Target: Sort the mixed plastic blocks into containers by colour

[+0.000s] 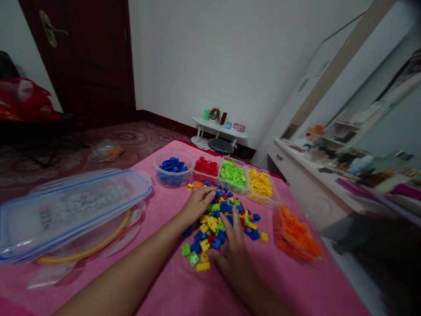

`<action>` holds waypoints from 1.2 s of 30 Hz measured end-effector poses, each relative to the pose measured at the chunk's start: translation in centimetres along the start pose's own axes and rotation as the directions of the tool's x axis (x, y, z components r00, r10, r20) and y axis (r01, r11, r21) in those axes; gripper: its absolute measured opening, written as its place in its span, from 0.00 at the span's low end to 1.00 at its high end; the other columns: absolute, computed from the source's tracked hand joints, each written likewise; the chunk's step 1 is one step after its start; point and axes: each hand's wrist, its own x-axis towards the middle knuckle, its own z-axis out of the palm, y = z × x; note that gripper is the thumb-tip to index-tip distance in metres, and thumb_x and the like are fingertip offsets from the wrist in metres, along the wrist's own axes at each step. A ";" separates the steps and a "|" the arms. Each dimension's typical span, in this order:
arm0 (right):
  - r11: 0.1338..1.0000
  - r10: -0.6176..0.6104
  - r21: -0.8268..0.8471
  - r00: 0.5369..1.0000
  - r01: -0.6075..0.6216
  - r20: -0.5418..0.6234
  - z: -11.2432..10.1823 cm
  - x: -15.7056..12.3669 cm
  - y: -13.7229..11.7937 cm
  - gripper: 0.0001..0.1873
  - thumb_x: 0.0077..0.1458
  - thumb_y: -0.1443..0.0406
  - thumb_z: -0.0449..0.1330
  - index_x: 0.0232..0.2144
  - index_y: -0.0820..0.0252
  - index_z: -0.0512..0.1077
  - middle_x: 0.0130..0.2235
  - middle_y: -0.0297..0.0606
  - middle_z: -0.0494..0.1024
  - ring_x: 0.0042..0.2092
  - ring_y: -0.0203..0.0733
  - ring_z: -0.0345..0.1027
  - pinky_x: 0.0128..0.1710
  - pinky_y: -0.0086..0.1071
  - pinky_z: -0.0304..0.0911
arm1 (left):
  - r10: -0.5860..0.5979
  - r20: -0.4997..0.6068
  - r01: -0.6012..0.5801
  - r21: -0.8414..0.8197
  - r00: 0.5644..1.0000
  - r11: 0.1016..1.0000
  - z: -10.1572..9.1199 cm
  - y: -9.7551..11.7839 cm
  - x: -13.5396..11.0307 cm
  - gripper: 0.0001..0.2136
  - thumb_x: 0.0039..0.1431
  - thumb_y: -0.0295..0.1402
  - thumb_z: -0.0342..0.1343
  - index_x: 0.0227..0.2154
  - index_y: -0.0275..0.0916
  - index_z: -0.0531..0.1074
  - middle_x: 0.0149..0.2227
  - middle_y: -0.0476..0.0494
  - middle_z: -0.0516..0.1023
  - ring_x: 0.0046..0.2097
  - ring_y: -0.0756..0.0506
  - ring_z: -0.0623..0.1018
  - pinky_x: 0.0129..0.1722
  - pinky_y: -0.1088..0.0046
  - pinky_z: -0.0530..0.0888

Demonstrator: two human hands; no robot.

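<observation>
A mixed pile of toy building bricks (212, 222) in blue, yellow, green and red lies at the middle of the pink-covered table. At the pile's far left side, my left hand (198, 202) rests over the bricks with its fingers stretched forward and no brick visible in them. My right hand (234, 252) lies on the near right of the pile, fingers spread and thumb apart, touching bricks. Behind the pile stand a round tub of blue bricks (173, 170) and boxes of red bricks (206, 166), green bricks (232, 173) and yellow bricks (260, 182).
A box of orange bricks (296, 235) stands at the right. Stacked clear lids (75, 210) cover the table's left side. Beyond are a low white table (217, 127), a dark door (80, 57) and a cluttered dresser (309, 175). A bag (108, 150) lies on the floor.
</observation>
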 end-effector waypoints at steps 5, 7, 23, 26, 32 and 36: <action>0.995 -0.084 -0.054 0.996 0.083 -0.008 0.6 4.9 -0.7 0.33 0.51 0.52 0.61 0.56 0.60 0.64 0.67 0.49 0.45 0.68 0.57 0.32 0.63 0.54 0.39 | -0.052 -0.057 0.044 -0.135 0.997 0.990 -1.2 0.2 0.7 0.18 0.62 0.42 0.46 0.41 0.35 0.76 0.42 0.41 0.79 0.45 0.43 0.77 0.48 0.66 0.72; 0.995 -0.084 -0.053 0.996 0.085 0.019 0.7 6.7 -1.0 0.30 0.50 0.50 0.61 0.51 0.60 0.69 0.65 0.49 0.52 0.67 0.56 0.38 0.63 0.53 0.41 | -0.067 -0.082 0.057 -0.125 0.994 0.991 -1.4 0.1 0.7 0.19 0.62 0.43 0.47 0.40 0.35 0.77 0.42 0.41 0.79 0.45 0.43 0.77 0.48 0.65 0.71; 0.897 0.175 0.397 0.981 -0.193 0.082 -6.2 10.9 2.5 0.09 0.47 0.63 0.59 0.31 0.60 0.76 0.32 0.38 0.79 0.33 0.40 0.71 0.34 0.31 0.65 | 0.099 -0.031 -0.088 0.258 0.995 0.962 -2.0 0.5 0.6 0.10 0.58 0.34 0.52 0.35 0.38 0.78 0.37 0.44 0.79 0.40 0.46 0.76 0.43 0.71 0.69; 0.927 0.167 0.302 0.965 -0.224 0.203 -7.7 10.5 3.4 0.08 0.46 0.64 0.59 0.30 0.60 0.76 0.28 0.36 0.78 0.28 0.37 0.68 0.28 0.28 0.61 | 0.146 0.160 -0.203 0.444 0.976 0.873 -2.4 1.8 0.5 0.09 0.57 0.37 0.55 0.31 0.41 0.78 0.34 0.44 0.78 0.40 0.45 0.74 0.44 0.69 0.67; 0.967 0.234 0.037 0.941 -0.250 0.244 -8.9 10.0 6.1 0.14 0.42 0.72 0.61 0.33 0.56 0.78 0.30 0.34 0.78 0.30 0.38 0.69 0.28 0.27 0.59 | 0.052 0.439 -0.340 0.611 0.897 0.715 -3.1 3.1 0.4 0.13 0.40 0.37 0.68 0.33 0.47 0.80 0.37 0.44 0.76 0.44 0.41 0.71 0.45 0.66 0.65; 0.961 0.265 -0.139 0.945 -0.241 0.193 -7.9 9.7 7.0 0.21 0.37 0.74 0.64 0.37 0.51 0.78 0.31 0.34 0.77 0.33 0.41 0.69 0.31 0.30 0.59 | 0.029 0.448 -0.337 0.628 0.894 0.702 -2.8 2.7 0.3 0.12 0.40 0.29 0.65 0.32 0.46 0.80 0.37 0.44 0.76 0.43 0.41 0.72 0.44 0.66 0.66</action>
